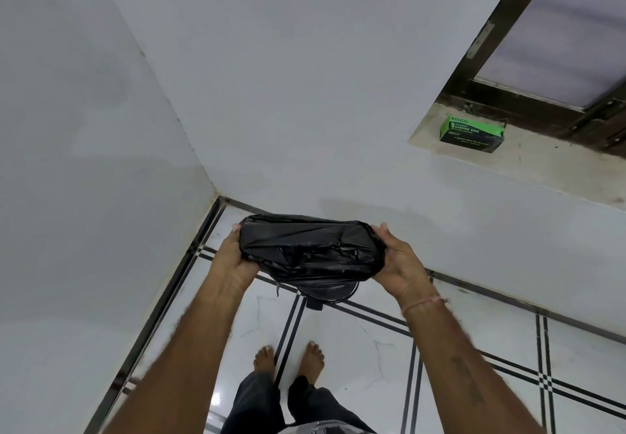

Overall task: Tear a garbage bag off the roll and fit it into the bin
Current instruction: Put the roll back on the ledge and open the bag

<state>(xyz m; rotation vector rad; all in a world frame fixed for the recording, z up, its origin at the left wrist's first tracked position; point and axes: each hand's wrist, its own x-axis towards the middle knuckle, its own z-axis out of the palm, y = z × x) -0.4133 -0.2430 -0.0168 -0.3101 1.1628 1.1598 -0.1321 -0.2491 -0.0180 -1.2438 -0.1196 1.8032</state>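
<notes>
Bare feet [288, 362] seen at bottom, on tiled floor [372, 349]. Above them, black garbage bag [311, 247] is stretched over bin mouth; bin [318, 293] mostly hidden under bag, only dark lower edge visible. Left hand [233, 261] clamped on bag's left end, right hand [399, 257] on right end, fingers curled shut on plastic both sides. Bag's long axis runs left-right btwn hands, both abt equally near. Fitting judged nearly done; rim likely to be tucked down next. Farther, garbage bag box [471, 133] sits on window ledge [542, 162].
</notes>
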